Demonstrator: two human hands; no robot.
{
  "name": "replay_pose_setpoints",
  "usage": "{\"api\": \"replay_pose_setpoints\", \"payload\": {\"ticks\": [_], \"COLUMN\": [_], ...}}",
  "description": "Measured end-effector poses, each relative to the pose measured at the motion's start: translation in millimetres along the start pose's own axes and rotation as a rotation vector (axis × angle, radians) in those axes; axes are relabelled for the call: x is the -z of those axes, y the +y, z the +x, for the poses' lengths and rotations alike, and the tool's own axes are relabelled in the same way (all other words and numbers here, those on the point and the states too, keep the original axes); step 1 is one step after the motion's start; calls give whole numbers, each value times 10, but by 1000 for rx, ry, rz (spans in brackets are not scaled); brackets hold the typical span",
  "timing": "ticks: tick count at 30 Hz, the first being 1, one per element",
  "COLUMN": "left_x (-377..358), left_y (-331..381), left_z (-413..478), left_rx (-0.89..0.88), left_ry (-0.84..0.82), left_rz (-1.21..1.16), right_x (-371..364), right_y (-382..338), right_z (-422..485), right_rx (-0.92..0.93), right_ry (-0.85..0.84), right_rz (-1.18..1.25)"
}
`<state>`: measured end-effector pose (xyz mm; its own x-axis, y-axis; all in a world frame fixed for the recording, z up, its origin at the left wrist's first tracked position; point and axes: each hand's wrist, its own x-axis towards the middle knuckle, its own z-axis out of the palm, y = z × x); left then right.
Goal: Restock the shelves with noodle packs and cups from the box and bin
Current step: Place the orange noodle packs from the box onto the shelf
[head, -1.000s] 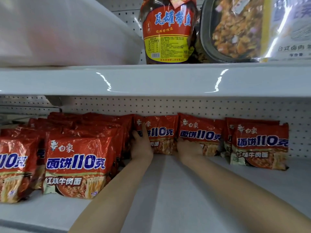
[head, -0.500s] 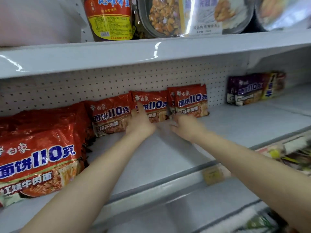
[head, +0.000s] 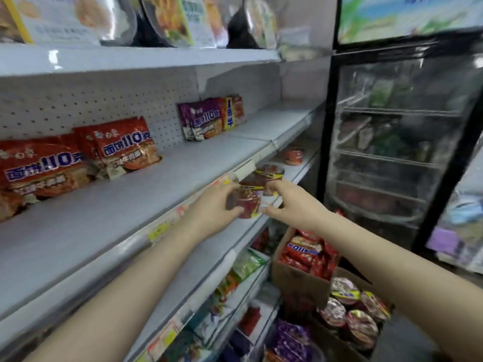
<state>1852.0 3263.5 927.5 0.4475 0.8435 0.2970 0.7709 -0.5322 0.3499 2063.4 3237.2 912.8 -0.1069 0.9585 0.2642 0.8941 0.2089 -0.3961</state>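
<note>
Red noodle packs point(head: 125, 150) stand along the back of the white middle shelf point(head: 156, 194), with purple packs point(head: 203, 118) further right. My left hand point(head: 209, 212) and right hand point(head: 292, 205) hover off the shelf's front edge with loosely curled fingers, facing each other. Between them shows a red noodle cup point(head: 248, 202) on the shelf below. Blur hides whether either hand touches it. Low on the right, a cardboard box point(head: 295, 280) holds red packs point(head: 305, 254), and several foil-lidded cups point(head: 350, 312) lie beside it.
More cups point(head: 294, 155) stand further along the lower shelf. A black-framed glass-door fridge point(head: 392, 152) fills the right side. The top shelf point(head: 130, 58) carries meal trays. Snack bags point(head: 245, 265) line the lowest shelves.
Both hands have let go of the red packs and pulled back off the middle shelf, down and to the right. My view has swung right, bringing in the fridge, box and cups.
</note>
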Motion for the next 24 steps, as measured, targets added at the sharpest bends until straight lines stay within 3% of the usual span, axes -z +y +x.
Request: {"api": "replay_pose_setpoints", "payload": {"ticks": [2,12,24], "left_x": [-277,-2014,-3276], "left_y": [266,1423,1156], "left_z": [118,636,1269], "left_rx": [-50,39,317], "left_ry": [-53,-271,-478], "left_rz": [8,-179,-257], "right_x": [88,478,-18], "right_y": [371,2469,3684], "right_z": [-227,-1114,-820], "right_rx": [-51,-314,-412], "right_ry": [-20,-183,-377], "right_rz": [-6,-50,58]}}
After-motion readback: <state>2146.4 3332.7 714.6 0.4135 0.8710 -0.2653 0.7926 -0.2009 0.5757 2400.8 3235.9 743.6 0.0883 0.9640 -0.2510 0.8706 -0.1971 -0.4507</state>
